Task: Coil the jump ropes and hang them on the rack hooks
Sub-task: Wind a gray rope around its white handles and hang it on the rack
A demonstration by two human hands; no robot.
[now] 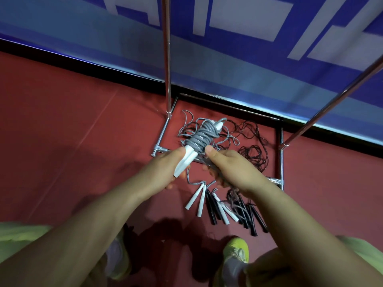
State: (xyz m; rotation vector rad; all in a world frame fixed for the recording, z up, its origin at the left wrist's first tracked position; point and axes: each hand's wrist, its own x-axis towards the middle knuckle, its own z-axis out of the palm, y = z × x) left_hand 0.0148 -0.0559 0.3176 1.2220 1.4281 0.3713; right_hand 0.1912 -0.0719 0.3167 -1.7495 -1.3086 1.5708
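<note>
A grey jump rope (204,136) is wound into a tight bundle around its white handles (187,160). My left hand (165,168) grips the handles at their lower end. My right hand (230,168) grips the grey cord just right of the bundle. Both hands hold it above the floor inside the chrome rack's base (280,160). Below lie loose ropes: tangled grey and black cords (248,141), with several white handles (196,198) and black handles (255,220) side by side. No hooks are in view.
Two chrome rack poles rise from the base, one (167,59) upright at centre and one (335,100) slanting to the upper right. A blue and white wall banner (228,48) stands behind. My shoes (236,253) are on the red floor below the handles.
</note>
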